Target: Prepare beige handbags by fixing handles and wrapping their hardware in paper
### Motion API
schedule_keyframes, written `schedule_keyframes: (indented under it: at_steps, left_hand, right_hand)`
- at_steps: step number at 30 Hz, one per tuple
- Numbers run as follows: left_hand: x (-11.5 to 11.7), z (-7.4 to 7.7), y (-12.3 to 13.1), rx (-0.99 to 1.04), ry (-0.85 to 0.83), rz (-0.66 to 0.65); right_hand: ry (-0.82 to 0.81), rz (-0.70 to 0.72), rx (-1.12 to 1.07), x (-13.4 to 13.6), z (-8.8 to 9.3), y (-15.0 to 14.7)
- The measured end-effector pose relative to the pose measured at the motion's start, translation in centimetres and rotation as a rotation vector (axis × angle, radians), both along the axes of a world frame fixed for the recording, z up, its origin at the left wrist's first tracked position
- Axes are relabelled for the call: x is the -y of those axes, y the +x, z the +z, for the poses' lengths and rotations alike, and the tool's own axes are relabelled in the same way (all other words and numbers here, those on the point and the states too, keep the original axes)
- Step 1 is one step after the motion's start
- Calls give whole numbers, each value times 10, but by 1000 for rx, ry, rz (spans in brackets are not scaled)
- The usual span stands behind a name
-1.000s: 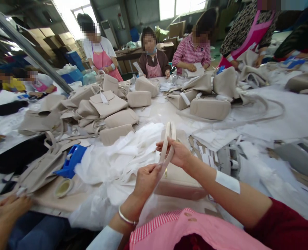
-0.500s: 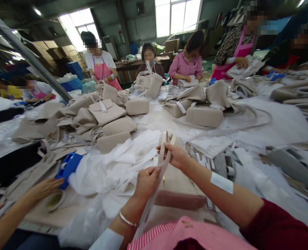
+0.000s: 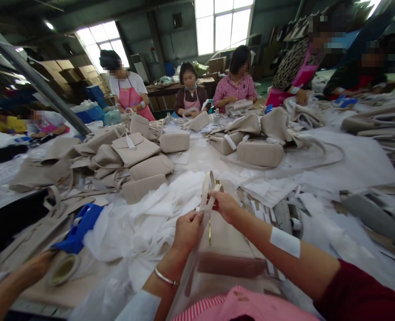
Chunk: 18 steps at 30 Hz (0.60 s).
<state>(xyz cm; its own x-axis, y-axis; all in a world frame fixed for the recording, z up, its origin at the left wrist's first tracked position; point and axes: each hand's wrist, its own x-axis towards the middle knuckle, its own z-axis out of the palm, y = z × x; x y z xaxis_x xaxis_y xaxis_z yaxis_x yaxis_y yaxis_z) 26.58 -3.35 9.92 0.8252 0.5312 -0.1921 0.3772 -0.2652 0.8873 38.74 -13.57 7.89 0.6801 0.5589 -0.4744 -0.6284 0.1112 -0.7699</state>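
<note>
Pinching the strap (image 3: 204, 192) in the head view, the left hand (image 3: 186, 229) and right hand (image 3: 226, 206) are both clamped on it, over the bag (image 3: 232, 234). A slack pinch could let the strap slip; the film (image 3: 193, 261), loose beside the gold pull (image 3: 209, 232), could snag there.

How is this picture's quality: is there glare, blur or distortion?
Head view: glare whitens the larger window against a dim wall; head view: a co-worker's hand at lower left looks softer than the right hand; head view: wide-angle stretch seems visible near the edges.
</note>
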Motion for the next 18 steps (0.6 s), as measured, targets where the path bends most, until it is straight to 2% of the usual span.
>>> schedule_keyframes:
  at_steps: [3,5,8,12,14,18]
  left_hand:
    - [-3,-3,8,1,44,13]
    - [-3,-4,10,-6,51,-7]
    - [3,-4,9,-30,50,-62]
    - [5,-6,11,-44,58,-63]
    - [2,-8,15,-27,15,-30]
    - [-3,-13,22,7,-44,-9]
  right_hand:
    - [-14,102,150,4,-14,-23]
    - [46,136,26,6,-20,-29]
    - [183,27,-234,1,-15,-5]
    - [168,-155,-228,-14,-4,30]
    - [144,-154,-194,-18,-7,22]
    - [196,-66,-94,-12,-21,-18]
